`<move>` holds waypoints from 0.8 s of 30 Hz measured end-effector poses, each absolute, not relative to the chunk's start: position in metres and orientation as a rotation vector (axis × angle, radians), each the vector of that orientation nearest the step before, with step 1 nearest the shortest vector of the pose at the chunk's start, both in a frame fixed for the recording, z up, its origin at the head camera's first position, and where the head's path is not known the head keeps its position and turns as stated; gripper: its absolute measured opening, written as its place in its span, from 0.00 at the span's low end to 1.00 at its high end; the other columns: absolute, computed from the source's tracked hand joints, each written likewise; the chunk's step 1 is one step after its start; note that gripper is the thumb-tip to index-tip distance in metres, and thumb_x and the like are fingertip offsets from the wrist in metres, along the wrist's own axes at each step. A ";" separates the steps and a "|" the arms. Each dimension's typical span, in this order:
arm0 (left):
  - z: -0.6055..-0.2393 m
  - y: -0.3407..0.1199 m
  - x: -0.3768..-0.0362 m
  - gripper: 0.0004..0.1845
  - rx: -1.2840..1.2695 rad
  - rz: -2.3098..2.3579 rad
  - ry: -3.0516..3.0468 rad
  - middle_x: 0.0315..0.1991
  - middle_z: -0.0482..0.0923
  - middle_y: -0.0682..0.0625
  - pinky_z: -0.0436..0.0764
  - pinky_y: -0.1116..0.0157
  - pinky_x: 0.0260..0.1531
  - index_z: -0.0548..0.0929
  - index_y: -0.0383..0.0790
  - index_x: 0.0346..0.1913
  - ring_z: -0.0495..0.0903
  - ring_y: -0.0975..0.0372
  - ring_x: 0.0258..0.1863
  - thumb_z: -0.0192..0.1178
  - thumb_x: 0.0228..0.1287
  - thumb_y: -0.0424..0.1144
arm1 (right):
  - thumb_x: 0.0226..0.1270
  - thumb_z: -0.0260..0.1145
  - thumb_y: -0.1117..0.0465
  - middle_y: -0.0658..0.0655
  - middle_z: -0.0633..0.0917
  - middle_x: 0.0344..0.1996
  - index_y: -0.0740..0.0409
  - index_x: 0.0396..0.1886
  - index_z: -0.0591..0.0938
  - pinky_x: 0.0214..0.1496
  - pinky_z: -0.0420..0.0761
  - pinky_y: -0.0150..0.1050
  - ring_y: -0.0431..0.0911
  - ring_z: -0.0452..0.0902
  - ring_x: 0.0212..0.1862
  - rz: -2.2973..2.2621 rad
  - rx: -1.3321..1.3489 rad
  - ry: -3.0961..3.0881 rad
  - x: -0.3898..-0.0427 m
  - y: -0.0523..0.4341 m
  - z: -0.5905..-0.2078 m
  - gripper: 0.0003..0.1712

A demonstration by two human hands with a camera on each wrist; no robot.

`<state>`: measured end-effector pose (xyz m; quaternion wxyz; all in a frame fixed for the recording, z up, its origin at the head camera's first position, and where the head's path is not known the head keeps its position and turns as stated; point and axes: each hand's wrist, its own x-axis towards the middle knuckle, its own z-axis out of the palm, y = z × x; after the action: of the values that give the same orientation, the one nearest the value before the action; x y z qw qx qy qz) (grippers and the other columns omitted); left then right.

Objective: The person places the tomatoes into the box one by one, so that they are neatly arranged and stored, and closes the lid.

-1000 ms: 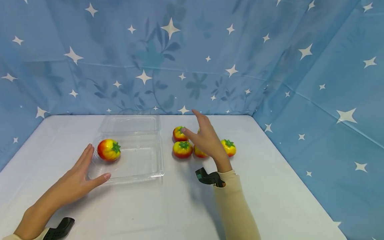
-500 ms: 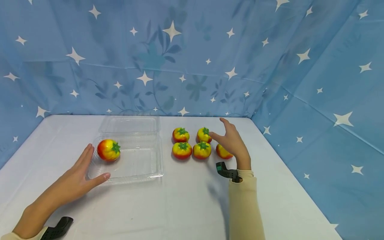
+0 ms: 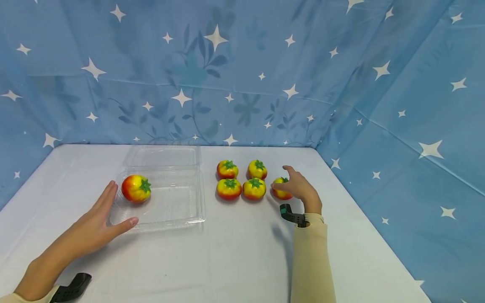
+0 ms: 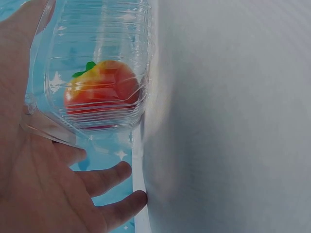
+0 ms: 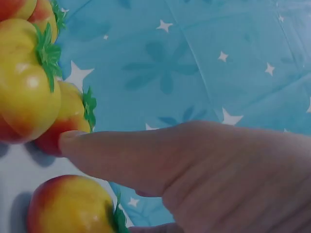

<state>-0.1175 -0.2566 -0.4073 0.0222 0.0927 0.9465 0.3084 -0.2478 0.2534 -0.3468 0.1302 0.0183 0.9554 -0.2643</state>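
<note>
We see a clear box [image 3: 174, 204] holding one tomato [image 3: 135, 189]. A left hand [image 3: 92, 225], fingers spread, flanks the box's left side; well right of it, a right hand [image 3: 299, 188], thumb and fingers parted, reaches around the rightmost tomato [image 3: 282, 195].

The head view is bright and evenly lit, apparently from above, with soft grey shadows on the white surface [image 3: 242, 256] beside the right sleeve [image 3: 313, 261] and near the left hand [image 3: 89, 227], and small glints on the glossy fruits [image 3: 254, 189] and clear container [image 3: 174, 204]. The left wrist view is dimmer, the surface turning murky grey while streaky reflections cross the container. In the muted right wrist view, the right hand [image 5: 209, 174] looks soft, and pale highlights sit on the fruits.
</note>
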 end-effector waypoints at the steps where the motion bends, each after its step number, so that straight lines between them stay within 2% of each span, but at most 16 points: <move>1: -0.407 -0.256 -0.117 0.60 0.291 0.952 2.933 0.77 0.19 0.44 0.47 0.30 0.63 0.26 0.39 0.76 0.32 0.40 0.75 0.58 0.64 0.63 | 0.61 0.68 0.44 0.67 0.59 0.73 0.51 0.77 0.54 0.66 0.63 0.68 0.65 0.57 0.70 -0.754 0.053 2.766 -0.248 0.255 -0.349 0.51; 8: -0.407 -0.258 -0.119 0.60 0.296 0.936 2.919 0.77 0.17 0.45 0.44 0.30 0.64 0.26 0.39 0.76 0.29 0.41 0.75 0.57 0.64 0.63 | 0.59 0.70 0.48 0.63 0.71 0.66 0.53 0.73 0.64 0.64 0.67 0.66 0.60 0.65 0.63 -0.683 -0.012 2.739 -0.250 0.256 -0.356 0.44; 12: -0.406 -0.259 -0.119 0.60 0.282 0.940 2.908 0.76 0.17 0.46 0.45 0.29 0.63 0.25 0.40 0.75 0.29 0.41 0.75 0.57 0.64 0.64 | 0.60 0.69 0.53 0.62 0.73 0.63 0.54 0.69 0.68 0.64 0.68 0.64 0.59 0.66 0.61 -0.674 -0.044 2.757 -0.253 0.256 -0.358 0.38; 24: -0.407 -0.258 -0.120 0.60 0.283 0.954 2.905 0.77 0.17 0.46 0.43 0.31 0.64 0.24 0.41 0.75 0.30 0.41 0.76 0.58 0.64 0.63 | 0.62 0.67 0.54 0.63 0.72 0.63 0.55 0.71 0.65 0.62 0.72 0.58 0.59 0.68 0.58 -0.828 -0.159 2.937 -0.251 0.248 -0.335 0.39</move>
<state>-0.1202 -0.2584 -0.4066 0.0356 0.0921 0.9454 0.3106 -0.2515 0.2477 -0.3353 0.0428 -0.0519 0.9603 -0.2706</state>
